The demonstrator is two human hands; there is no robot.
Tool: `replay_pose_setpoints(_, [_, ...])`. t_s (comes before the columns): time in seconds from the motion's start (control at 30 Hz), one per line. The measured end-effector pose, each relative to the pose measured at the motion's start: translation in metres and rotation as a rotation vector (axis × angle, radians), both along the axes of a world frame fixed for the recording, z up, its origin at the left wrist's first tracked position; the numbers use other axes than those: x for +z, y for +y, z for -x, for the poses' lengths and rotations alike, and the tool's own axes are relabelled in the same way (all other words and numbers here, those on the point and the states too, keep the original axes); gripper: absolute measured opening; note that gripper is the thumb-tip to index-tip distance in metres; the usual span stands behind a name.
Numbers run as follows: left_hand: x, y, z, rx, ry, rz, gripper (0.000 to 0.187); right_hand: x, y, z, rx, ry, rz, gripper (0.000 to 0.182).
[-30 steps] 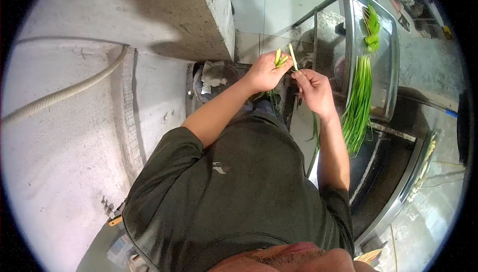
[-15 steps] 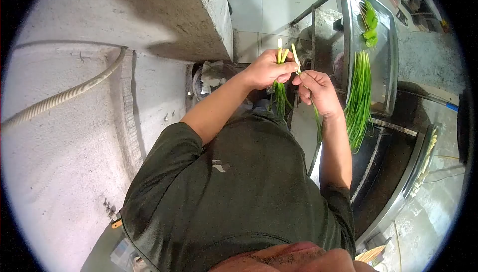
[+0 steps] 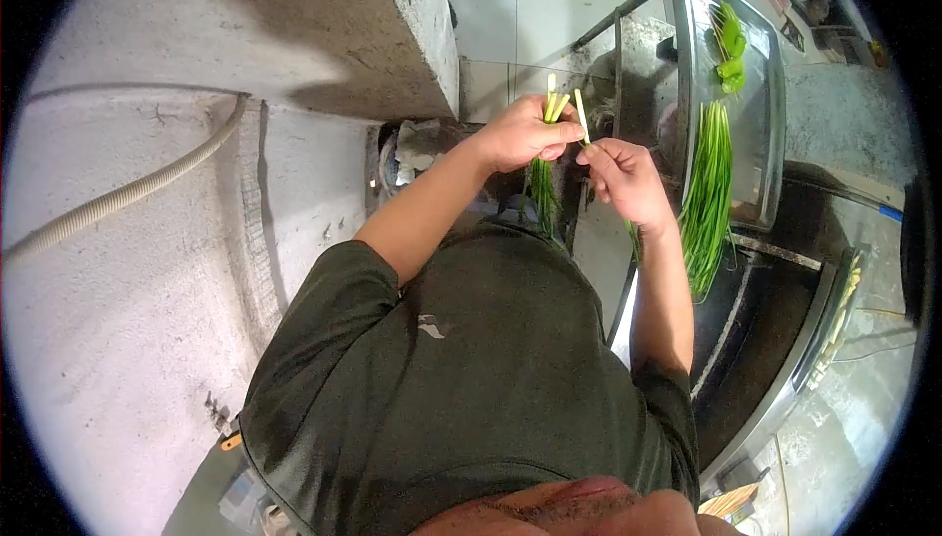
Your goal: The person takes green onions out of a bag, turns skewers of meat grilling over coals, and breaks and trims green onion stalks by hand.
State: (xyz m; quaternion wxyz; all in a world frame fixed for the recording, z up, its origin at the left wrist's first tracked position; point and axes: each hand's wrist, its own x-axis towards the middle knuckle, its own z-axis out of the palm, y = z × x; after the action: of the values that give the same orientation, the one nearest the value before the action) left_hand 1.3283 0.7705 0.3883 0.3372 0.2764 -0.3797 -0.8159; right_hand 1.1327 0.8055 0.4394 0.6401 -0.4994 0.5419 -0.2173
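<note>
My left hand [image 3: 520,137] is closed around a small bunch of scallions [image 3: 542,190]. Their pale cut-looking ends stick up above the fingers, and the green leaves hang below. Close beside it, my right hand [image 3: 626,181] pinches one single scallion [image 3: 580,114] between thumb and fingers. Its pale end points up near the left thumb, and its green part runs down behind the right wrist. To the right of that wrist lies a larger bundle of scallions [image 3: 708,197], pale ends toward the tray, leaves toward me.
A metal-rimmed tray [image 3: 779,143] stands at the upper right, with bright green vegetables [image 3: 729,50] on it. Below is a dark recessed unit [image 3: 760,325] with a curved metal edge. A rough wall [image 3: 147,310] with a ribbed hose [image 3: 128,192] is on my left, under a concrete overhang [image 3: 324,26].
The bunch in my left hand has swung slightly left, and its ends are a little lower in the grip. My right hand still pinches the single scallion, its fingers shifted slightly.
</note>
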Motion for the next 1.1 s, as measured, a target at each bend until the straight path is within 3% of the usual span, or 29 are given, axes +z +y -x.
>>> replay_pose_setpoints(0.27, [-0.004,-0.001,0.001,-0.028,-0.039,0.018,0.01,0.0,0.003,-0.001,0.017,0.164,0.146,0.023])
replay_pose_setpoints(0.53, [0.0,0.0,0.003,0.027,0.188,-0.16,0.004,-0.005,0.004,0.002,-0.026,0.303,0.304,0.023])
replay_pose_setpoints(0.67, [-0.001,0.001,0.002,0.121,0.255,-0.215,0.004,-0.004,0.005,0.004,-0.046,0.339,0.262,0.023])
replay_pose_setpoints(0.83, [0.001,0.008,0.009,0.102,-0.102,0.095,0.014,-0.005,0.005,0.003,-0.056,0.359,0.297,0.023])
replay_pose_setpoints(0.93, [-0.005,0.009,0.011,0.136,-0.164,0.109,0.013,-0.005,0.005,0.002,-0.042,0.407,0.334,0.023])
replay_pose_setpoints(1.1, [-0.002,0.006,0.005,0.209,-0.008,-0.103,0.006,-0.009,0.006,0.004,-0.012,0.419,0.396,0.023])
